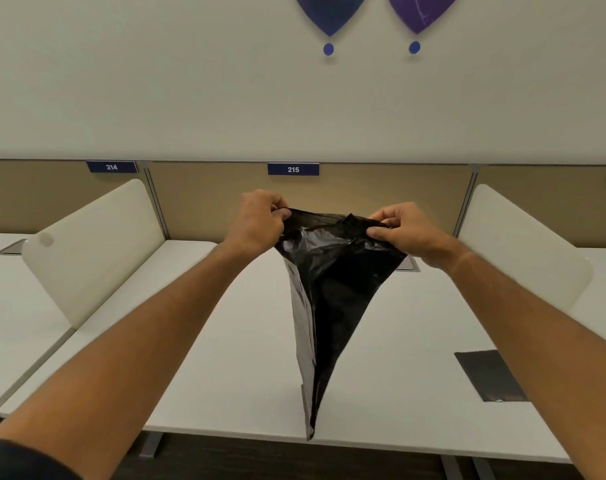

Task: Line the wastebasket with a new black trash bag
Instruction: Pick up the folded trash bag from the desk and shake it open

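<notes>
A black trash bag [329, 292] hangs in the air above a white desk, wide at the top and tapering to a point near the desk's front edge. My left hand [256, 220] pinches the bag's top edge on its left side. My right hand [403, 230] pinches the top edge on its right side. The two hands hold the mouth stretched apart between them. No wastebasket is in view.
The white desk [246, 341] has cream side dividers [93, 244] on the left and right and a tan back panel labelled 215 [293, 169]. A flat folded black bag [488, 375] lies on the desk at the right. A cable hatch [409, 265] sits behind the bag.
</notes>
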`<control>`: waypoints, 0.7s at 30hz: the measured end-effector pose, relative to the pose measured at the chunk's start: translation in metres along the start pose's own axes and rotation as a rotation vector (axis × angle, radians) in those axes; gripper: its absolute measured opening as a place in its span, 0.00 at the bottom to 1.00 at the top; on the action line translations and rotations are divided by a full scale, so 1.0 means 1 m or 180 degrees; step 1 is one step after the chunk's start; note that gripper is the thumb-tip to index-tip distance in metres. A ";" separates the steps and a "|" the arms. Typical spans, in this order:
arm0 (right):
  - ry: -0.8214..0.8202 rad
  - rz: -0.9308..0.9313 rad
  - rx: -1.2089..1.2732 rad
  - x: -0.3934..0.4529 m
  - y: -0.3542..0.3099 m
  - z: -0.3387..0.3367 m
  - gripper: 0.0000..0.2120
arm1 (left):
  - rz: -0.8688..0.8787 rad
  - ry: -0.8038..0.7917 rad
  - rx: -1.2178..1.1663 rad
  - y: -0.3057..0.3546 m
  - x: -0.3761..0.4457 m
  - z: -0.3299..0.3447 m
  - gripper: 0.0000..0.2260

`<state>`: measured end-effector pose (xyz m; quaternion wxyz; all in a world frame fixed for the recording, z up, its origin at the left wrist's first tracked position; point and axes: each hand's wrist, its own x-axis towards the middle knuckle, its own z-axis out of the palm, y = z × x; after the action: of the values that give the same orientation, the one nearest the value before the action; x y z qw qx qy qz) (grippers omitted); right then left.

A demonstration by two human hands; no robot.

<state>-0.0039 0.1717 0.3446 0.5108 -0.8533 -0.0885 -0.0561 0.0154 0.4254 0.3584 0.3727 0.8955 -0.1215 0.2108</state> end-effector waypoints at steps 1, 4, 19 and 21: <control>0.0066 0.0030 0.0012 -0.001 0.001 -0.005 0.04 | 0.0038 0.0049 0.0052 -0.001 0.002 -0.003 0.06; 0.0167 0.0071 0.0064 -0.004 0.008 -0.024 0.03 | -0.0045 0.0422 0.0261 -0.010 0.009 -0.015 0.06; -0.0705 0.0148 -0.0853 0.010 -0.009 0.040 0.41 | 0.0006 0.0762 -0.0354 0.002 0.011 -0.022 0.04; -0.0320 -0.0095 -0.1442 0.017 -0.004 0.057 0.21 | 0.0265 0.0583 -0.0381 0.001 0.007 -0.027 0.03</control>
<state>0.0127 0.2258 0.3240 0.3003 -0.9465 -0.1116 -0.0395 0.0132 0.4436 0.3794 0.4259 0.8428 -0.1364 0.2995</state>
